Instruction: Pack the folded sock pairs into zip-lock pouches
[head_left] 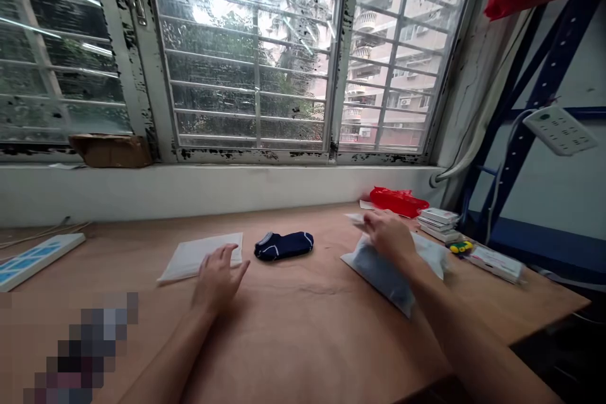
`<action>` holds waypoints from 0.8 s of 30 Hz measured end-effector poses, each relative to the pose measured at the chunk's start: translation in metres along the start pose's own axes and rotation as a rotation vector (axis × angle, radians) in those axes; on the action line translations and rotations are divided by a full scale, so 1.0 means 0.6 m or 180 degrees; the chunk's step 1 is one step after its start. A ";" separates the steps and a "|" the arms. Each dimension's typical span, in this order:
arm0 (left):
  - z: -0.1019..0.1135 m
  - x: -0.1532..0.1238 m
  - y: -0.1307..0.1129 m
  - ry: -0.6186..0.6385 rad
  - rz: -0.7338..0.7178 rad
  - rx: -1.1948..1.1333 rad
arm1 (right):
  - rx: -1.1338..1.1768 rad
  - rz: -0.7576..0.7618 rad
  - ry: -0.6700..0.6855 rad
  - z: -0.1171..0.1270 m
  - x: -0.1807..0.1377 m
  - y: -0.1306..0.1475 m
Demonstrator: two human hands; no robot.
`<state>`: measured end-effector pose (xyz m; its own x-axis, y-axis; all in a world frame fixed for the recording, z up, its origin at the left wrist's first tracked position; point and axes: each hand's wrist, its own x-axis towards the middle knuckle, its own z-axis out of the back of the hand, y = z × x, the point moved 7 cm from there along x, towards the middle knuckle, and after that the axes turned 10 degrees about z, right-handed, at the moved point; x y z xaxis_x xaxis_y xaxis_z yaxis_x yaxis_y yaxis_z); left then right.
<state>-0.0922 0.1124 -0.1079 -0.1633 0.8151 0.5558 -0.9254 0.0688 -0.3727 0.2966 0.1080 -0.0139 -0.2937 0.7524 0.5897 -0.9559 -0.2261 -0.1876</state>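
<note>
My left hand (pixel 218 279) rests open on the wooden tabletop, its fingertips at the near edge of a flat white paper-like packet (pixel 201 257). To the right of that packet lies a folded navy sock (pixel 284 246) with white trim, untouched by either hand. My right hand (pixel 389 235) sits over a translucent plastic bag (pixel 386 274) holding something grey. A small white slip (pixel 355 219) shows just past its fingertips, and I cannot tell whether the fingers grip it.
A red plastic bag (pixel 398 201), a stack of white boxes (pixel 438 223), a small yellow-green object (pixel 461 247) and a white packet (pixel 496 263) lie along the table's far right. A power strip (pixel 35 259) sits at left. A barred window runs behind the table.
</note>
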 end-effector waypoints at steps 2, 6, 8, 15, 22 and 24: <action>0.010 -0.015 -0.033 -0.0143 -0.0584 -0.0542 | 0.0497 0.0611 0.0197 0.005 0.013 0.080; 0.012 -0.054 -0.093 0.0240 -0.1486 -0.1230 | 0.1206 0.1827 0.0321 0.003 0.011 0.260; 0.014 -0.062 -0.103 0.0286 -0.1551 -0.1426 | 0.1330 0.2099 0.0312 -0.002 0.009 0.308; 0.047 -0.034 -0.048 -0.0693 -0.0840 -0.1596 | 0.1983 0.1143 0.0092 -0.063 0.015 0.233; 0.083 -0.048 -0.078 -0.1390 -0.1066 -0.0513 | 0.3794 0.0339 -0.0337 -0.126 -0.003 0.224; 0.082 -0.058 -0.109 -0.1229 -0.1421 -0.0263 | 0.3789 0.0483 -0.0443 -0.117 -0.005 0.237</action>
<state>-0.0431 0.0511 -0.0663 0.1087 0.4299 0.8963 -0.9060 0.4140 -0.0887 0.1624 0.1170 -0.0975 -0.3319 0.6121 0.7178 -0.2985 -0.7899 0.5356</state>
